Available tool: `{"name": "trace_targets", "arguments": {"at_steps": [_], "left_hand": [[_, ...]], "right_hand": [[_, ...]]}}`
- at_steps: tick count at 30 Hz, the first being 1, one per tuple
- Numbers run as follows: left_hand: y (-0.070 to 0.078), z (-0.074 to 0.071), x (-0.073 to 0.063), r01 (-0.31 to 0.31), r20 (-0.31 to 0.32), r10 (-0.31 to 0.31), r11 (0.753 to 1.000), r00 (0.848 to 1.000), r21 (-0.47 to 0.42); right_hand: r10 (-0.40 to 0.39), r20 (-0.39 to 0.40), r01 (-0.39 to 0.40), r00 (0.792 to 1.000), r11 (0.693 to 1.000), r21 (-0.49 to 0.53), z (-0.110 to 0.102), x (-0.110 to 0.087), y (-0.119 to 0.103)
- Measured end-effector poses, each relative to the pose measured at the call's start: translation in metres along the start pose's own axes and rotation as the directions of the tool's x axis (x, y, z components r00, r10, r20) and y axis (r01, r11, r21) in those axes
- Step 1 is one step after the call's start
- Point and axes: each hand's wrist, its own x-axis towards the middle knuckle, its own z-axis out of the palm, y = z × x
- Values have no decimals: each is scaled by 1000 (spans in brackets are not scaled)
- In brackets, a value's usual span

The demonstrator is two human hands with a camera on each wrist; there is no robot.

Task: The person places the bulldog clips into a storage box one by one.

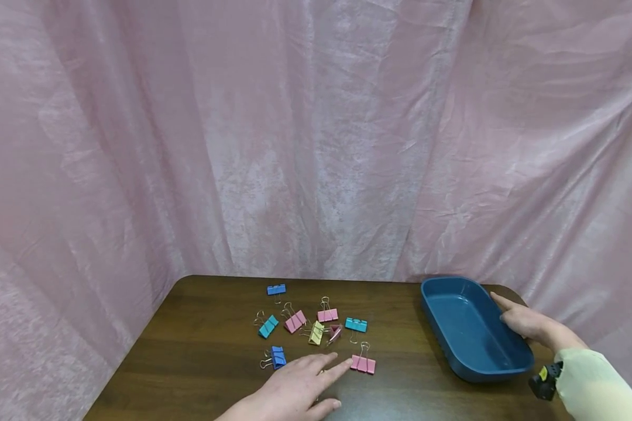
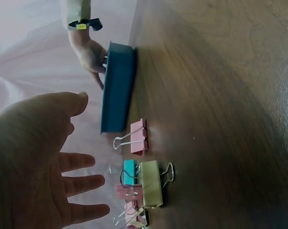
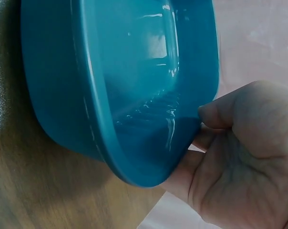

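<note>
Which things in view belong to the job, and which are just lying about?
Likely in the job:
blue tray, held by the right hand
binder clips, near the left hand

Likely just around it:
wooden table
pink curtain
black wrist device

1. You can read no text, label, brand, number or sign in any of the three views.
2. On the black wrist device (image 1: 543, 386) at your right sleeve (image 1: 592, 377), you see a yellow patch (image 1: 543, 373); in both the head view and the left wrist view it is too small to tell whether it bears lettering.
3. On the blue tray (image 1: 460, 327), you can make out no legible marking on the sides that show.
4. On the binder clips (image 1: 296, 321), you can likewise read nothing.
</note>
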Motion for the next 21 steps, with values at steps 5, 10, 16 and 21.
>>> {"name": "trace_targets", "arguments": {"at_steps": [5, 10, 16, 21], "left_hand": [[2, 2, 3, -5, 42, 6, 999, 999, -42], [4, 5, 6, -30, 25, 30, 999, 999, -18], [7, 8, 9, -34, 18, 34, 999, 999, -20], [8, 10, 9, -12, 6, 12, 999, 1000, -34]], "right_hand": [[11, 15, -11, 1000, 1000, 3, -1, 0, 1], [18, 39, -19, 999, 1000, 11, -1, -2, 0], [28, 75, -31, 997, 999, 39, 3, -4, -1], [19, 93, -27, 996, 996, 82, 9, -4, -2]]}}
